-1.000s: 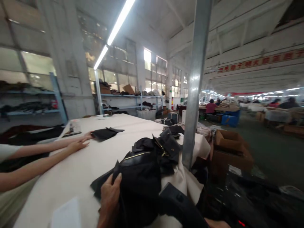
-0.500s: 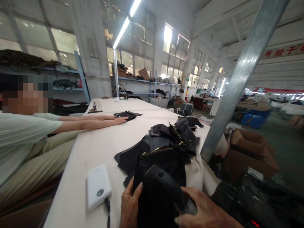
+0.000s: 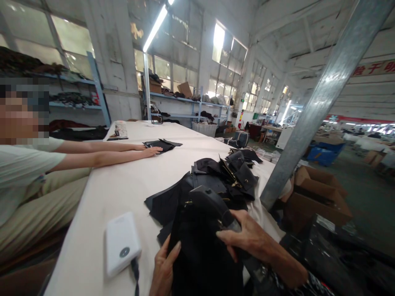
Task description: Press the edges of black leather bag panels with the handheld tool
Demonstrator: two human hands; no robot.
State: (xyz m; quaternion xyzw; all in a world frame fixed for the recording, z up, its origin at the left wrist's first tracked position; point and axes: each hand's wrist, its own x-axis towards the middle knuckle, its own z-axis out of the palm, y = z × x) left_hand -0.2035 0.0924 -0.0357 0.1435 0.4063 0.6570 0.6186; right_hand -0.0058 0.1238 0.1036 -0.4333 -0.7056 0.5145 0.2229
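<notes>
At the bench's near edge, six o'clock, both hands grip a black bag: left hand fingers curled on its side to steady it, right hand closed over the top; a white power bank lies at nine o'clock
</notes>
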